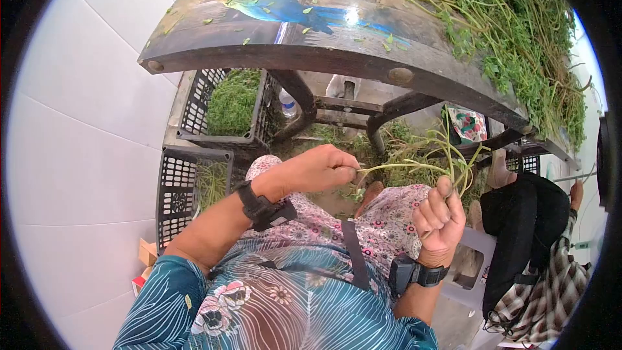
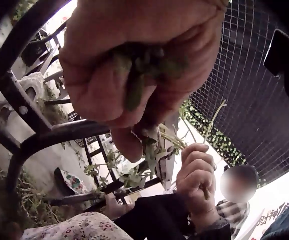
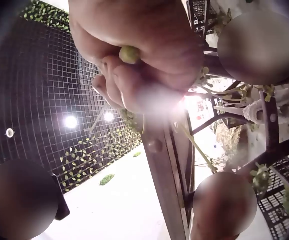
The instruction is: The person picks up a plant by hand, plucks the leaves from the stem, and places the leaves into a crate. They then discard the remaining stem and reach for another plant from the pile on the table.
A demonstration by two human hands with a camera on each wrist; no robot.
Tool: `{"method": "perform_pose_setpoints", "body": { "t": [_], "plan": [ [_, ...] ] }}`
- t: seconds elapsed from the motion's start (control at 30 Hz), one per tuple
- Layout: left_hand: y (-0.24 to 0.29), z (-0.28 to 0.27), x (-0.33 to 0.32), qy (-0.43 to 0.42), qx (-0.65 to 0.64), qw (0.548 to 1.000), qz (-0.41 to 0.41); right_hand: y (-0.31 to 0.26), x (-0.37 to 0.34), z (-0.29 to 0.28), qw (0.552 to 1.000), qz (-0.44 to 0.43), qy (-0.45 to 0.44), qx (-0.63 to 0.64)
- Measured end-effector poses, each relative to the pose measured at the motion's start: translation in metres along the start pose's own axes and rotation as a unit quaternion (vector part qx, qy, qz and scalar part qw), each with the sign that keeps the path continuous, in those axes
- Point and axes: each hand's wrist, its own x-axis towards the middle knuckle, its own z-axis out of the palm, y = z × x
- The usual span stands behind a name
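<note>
In the head view, thin green leafy stems (image 1: 405, 164) stretch between the two hands above the lap. My left hand (image 1: 311, 167) pinches the thin end of one stem between thumb and forefinger. Small green leaves (image 2: 135, 87) are tucked in its curled fingers in the left wrist view. My right hand (image 1: 438, 217) grips the stems, which bend up and over past its thumb and forefinger. A thick cut stem end (image 3: 129, 54) pokes out of that fist in the right wrist view. A big heap of the same greens (image 1: 518, 39) lies on the table.
The painted wooden table (image 1: 363, 58) has its edge just beyond the hands. At left stand a black crate (image 1: 184, 131) of loose greens and another crate (image 1: 170, 198) with stems. Plant scraps (image 1: 405, 139) litter the floor. Another person in black trousers (image 1: 525, 220) sits at right.
</note>
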Motion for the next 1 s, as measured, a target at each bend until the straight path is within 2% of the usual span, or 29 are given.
{"method": "perform_pose_setpoints", "body": {
  "t": [0.1, 0.2, 0.3, 0.47, 0.5, 0.6, 0.7, 0.73, 0.8, 0.83, 0.93, 0.97, 1.0],
  "plan": [
    [-0.005, 0.002, 0.000, 0.023, 0.020, 0.999, 0.011, 0.001, -0.001, 0.001, 0.999, -0.003, 0.015, -0.052],
    [-0.027, 0.007, 0.005, 0.116, 0.132, 0.978, 0.113, 0.006, -0.003, 0.009, 0.992, 0.002, 0.022, -0.123],
    [-0.029, 0.005, 0.003, 0.118, 0.180, 0.973, 0.083, 0.009, -0.005, 0.017, 0.984, 0.006, 0.036, -0.177],
    [-0.053, 0.002, 0.003, 0.164, 0.173, 0.966, 0.101, 0.009, -0.005, 0.016, 0.982, 0.029, 0.015, -0.185],
    [-0.052, 0.000, 0.002, 0.168, 0.182, 0.964, 0.098, 0.011, -0.005, 0.017, 0.980, 0.037, 0.034, -0.194],
    [-0.039, 0.000, -0.002, 0.216, 0.122, 0.968, -0.038, 0.018, -0.007, 0.019, 0.974, 0.062, 0.064, -0.208],
    [-0.058, -0.003, 0.012, 0.265, -0.026, 0.958, -0.104, 0.030, -0.004, 0.025, 0.973, 0.075, 0.068, -0.208],
    [-0.063, -0.007, 0.013, 0.288, -0.161, 0.933, -0.141, 0.027, -0.006, 0.023, 0.977, 0.072, 0.041, -0.199],
    [-0.071, -0.015, 0.009, 0.317, -0.420, 0.825, -0.205, 0.018, -0.008, 0.020, 0.982, 0.067, -0.013, -0.179],
    [-0.073, -0.015, 0.006, 0.303, -0.460, 0.817, -0.173, 0.018, -0.007, 0.021, 0.983, 0.056, -0.010, -0.173],
    [-0.064, -0.005, 0.013, 0.267, -0.374, 0.882, -0.109, 0.016, -0.003, 0.025, 0.985, 0.044, 0.007, -0.165],
    [-0.059, -0.005, 0.011, 0.211, -0.390, 0.893, -0.081, 0.018, -0.004, 0.020, 0.985, 0.055, 0.015, -0.166],
    [-0.044, -0.003, 0.010, 0.198, -0.327, 0.922, -0.056, 0.019, -0.005, 0.017, 0.984, 0.066, 0.023, -0.164]
  ]
}}
